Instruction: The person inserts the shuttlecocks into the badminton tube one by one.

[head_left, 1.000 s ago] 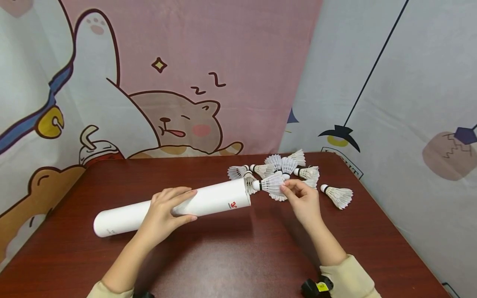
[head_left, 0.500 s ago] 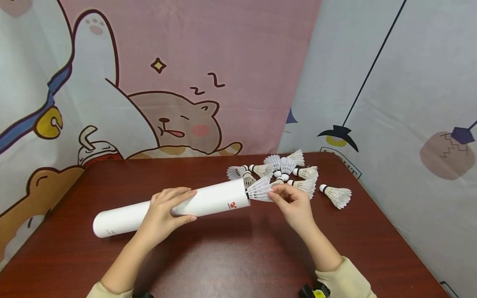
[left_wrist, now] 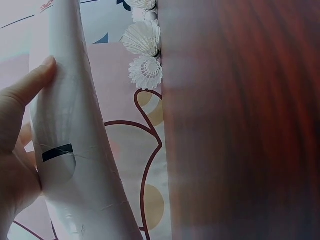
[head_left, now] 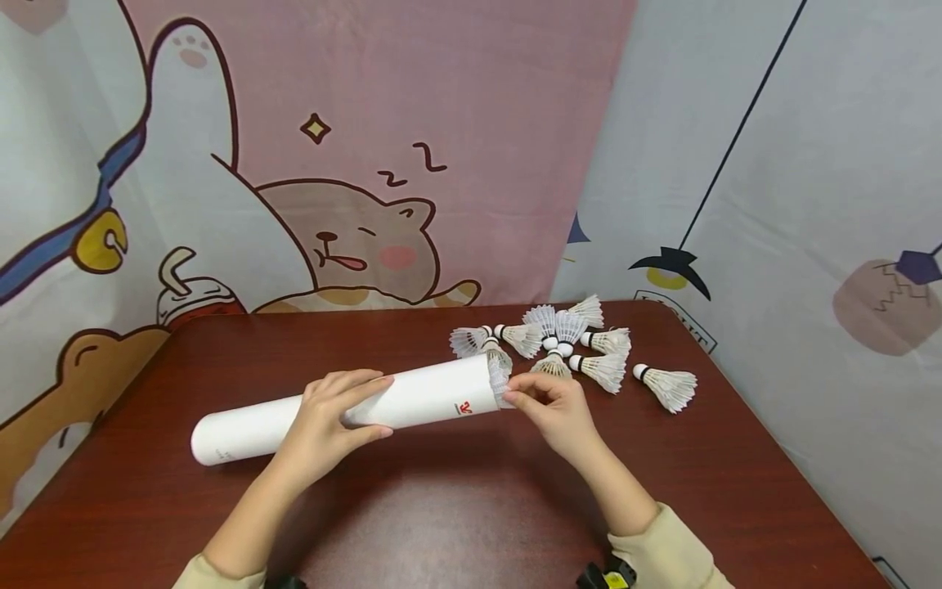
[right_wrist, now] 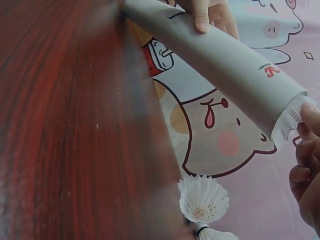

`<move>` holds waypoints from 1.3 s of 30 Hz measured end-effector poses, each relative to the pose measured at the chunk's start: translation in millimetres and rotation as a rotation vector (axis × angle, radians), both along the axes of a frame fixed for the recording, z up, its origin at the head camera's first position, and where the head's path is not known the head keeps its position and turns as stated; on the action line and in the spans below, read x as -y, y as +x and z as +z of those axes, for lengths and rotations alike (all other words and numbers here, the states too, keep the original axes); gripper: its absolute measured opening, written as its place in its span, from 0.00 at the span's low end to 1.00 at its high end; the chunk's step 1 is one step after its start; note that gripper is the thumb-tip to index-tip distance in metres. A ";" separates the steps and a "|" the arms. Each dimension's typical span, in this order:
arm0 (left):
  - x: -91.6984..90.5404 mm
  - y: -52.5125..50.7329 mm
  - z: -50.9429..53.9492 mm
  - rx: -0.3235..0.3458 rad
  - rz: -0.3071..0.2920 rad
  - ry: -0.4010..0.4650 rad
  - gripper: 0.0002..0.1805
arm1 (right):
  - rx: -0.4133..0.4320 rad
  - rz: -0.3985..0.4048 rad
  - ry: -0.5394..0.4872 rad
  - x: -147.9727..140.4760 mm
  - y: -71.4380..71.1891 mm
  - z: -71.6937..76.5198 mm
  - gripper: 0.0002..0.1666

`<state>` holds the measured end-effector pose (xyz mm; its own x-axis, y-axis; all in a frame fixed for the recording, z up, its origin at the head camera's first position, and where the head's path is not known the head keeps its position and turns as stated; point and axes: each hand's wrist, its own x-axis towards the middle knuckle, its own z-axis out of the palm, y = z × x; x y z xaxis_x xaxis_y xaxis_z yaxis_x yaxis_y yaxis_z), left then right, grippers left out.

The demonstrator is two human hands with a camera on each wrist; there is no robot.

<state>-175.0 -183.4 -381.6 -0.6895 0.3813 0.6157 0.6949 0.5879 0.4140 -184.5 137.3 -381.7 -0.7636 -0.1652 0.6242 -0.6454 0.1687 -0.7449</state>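
A long white tube (head_left: 434,394) with a small red logo lies slanted above the table, its open mouth to the right and raised. My left hand (head_left: 329,417) grips it around the middle, thumb on the near side; the left wrist view shows the thumb along the tube (left_wrist: 75,115). At the mouth, my right hand (head_left: 555,413) pinches the skirt edge of a white shuttlecock (head_left: 500,383). Most of that shuttlecock is hidden inside the tube; only the skirt's rim sticks out, as the right wrist view also shows beside the right hand (right_wrist: 307,165).
Several shuttlecocks (head_left: 567,327) lie clustered at the back of the brown table (head_left: 441,515), just behind the tube's mouth. One shuttlecock (head_left: 668,388) lies apart on the right. A cartoon-printed cloth (head_left: 471,147) hangs behind the table.
My right hand has moved left, pushing the shuttlecock cork-first from outside the mouth into the tube until only its skirt rim shows. The left hand keeps its grip almost unmoved.
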 end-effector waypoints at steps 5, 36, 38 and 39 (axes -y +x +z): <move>-1.4 0.3 -0.5 -0.004 -0.017 0.004 0.35 | 0.040 0.060 -0.002 2.5 -6.0 -3.5 0.06; -0.2 0.5 0.4 -0.008 -0.012 0.006 0.36 | 0.181 0.081 -0.022 4.5 -11.2 -1.9 0.06; 0.3 0.2 0.7 -0.011 -0.011 0.005 0.36 | 0.177 0.047 -0.020 -0.1 -11.8 -0.4 0.06; 0.5 0.0 0.8 -0.011 -0.011 0.006 0.36 | 0.173 0.024 -0.017 -2.5 -12.3 0.3 0.06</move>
<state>-175.0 -183.8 -380.8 -0.6785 0.3855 0.6253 0.7059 0.5779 0.4096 -196.8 139.7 -381.4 -0.8559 -0.1751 0.4866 -0.5109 0.1410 -0.8480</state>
